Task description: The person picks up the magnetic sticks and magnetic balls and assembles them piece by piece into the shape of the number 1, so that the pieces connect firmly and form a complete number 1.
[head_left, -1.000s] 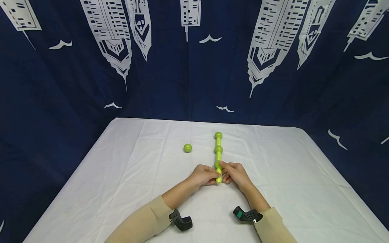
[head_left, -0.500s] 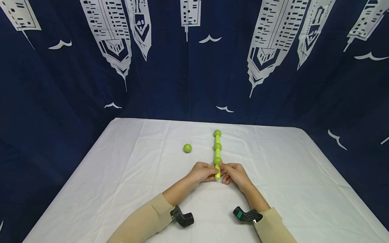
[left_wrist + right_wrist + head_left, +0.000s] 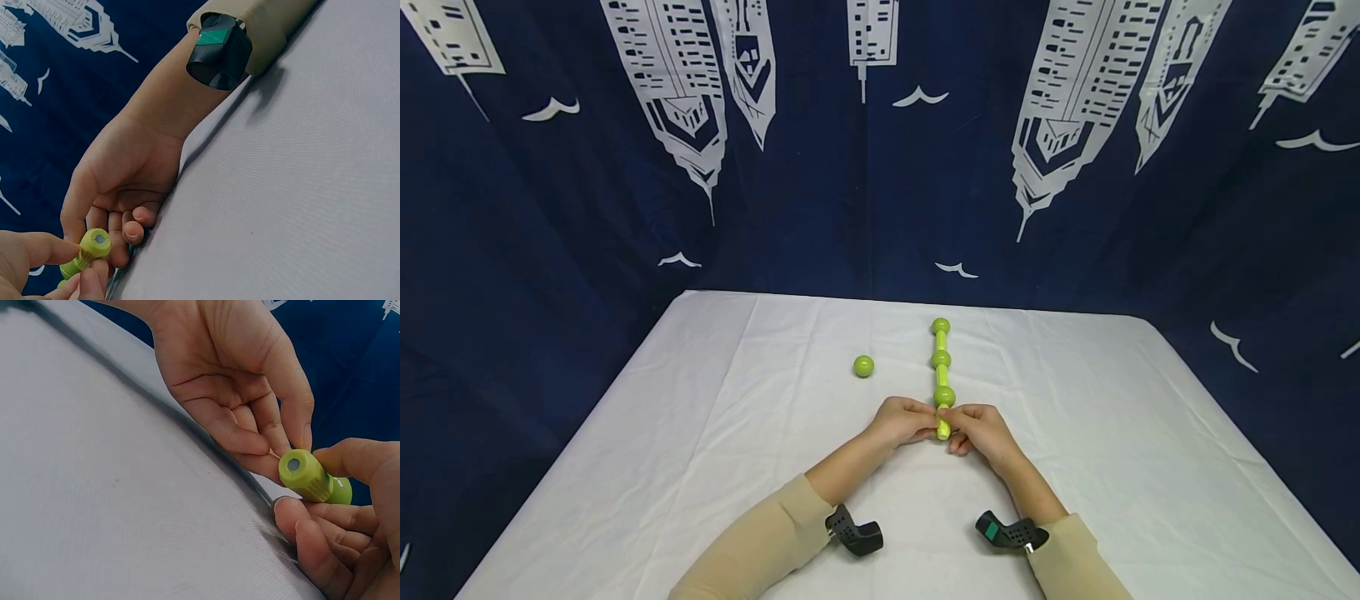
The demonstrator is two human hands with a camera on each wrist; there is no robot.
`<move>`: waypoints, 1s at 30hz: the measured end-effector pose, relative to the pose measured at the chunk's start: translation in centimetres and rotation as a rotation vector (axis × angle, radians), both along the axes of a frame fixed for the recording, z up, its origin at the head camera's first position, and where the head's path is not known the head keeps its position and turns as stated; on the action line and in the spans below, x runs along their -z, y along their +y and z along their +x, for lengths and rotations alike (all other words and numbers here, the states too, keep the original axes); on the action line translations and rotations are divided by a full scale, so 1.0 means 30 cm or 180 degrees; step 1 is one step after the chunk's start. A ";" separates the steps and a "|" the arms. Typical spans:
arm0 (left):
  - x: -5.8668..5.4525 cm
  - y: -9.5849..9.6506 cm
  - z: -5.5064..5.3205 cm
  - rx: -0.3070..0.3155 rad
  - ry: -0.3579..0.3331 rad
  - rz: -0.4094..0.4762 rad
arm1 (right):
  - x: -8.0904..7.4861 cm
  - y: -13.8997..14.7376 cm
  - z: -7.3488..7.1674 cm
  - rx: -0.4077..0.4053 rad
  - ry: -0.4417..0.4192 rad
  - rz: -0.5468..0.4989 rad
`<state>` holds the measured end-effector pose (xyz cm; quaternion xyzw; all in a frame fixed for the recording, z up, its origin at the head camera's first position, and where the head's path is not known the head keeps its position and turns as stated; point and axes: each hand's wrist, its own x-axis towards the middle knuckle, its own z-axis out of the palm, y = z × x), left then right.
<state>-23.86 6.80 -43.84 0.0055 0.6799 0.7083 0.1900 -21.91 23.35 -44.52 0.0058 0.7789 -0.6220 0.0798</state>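
A straight chain of lime-green balls and rods [image 3: 942,377] lies on the white-covered table, pointing away from me. My left hand [image 3: 904,422] pinches the nearest rod [image 3: 943,432] from the left side, between thumb and fingers. From the right, my right hand [image 3: 985,431] grips that same rod just below the nearest ball [image 3: 944,396]. In the right wrist view the end of the rod [image 3: 304,474] faces the camera and carries a small grey spot. The left wrist view also has this rod end [image 3: 95,242] between the fingertips of both hands.
One loose green ball [image 3: 863,366] sits on the table, left of the chain. The white tablecloth [image 3: 760,433] stretches around the hands. Behind it hangs a dark blue curtain [image 3: 820,208] with white building prints. Black cameras [image 3: 1011,531] are strapped to both wrists.
The chain has slid a little away from me. My left forearm has shifted slightly right and forward. The right thumb has come down from the nearest ball onto the rod.
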 end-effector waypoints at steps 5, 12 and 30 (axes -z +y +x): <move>0.001 -0.010 -0.002 0.0028 -0.0026 -0.0014 | -0.066 -0.026 0.037 -0.0012 0.0034 0.0072; 0.002 -0.061 -0.017 -0.0032 0.0070 -0.0074 | -0.105 -0.048 0.063 0.0080 0.0078 0.0162; -0.032 -0.246 -0.102 -0.1624 0.0952 -0.0756 | 0.021 -0.012 -0.015 0.0313 -0.0036 0.0314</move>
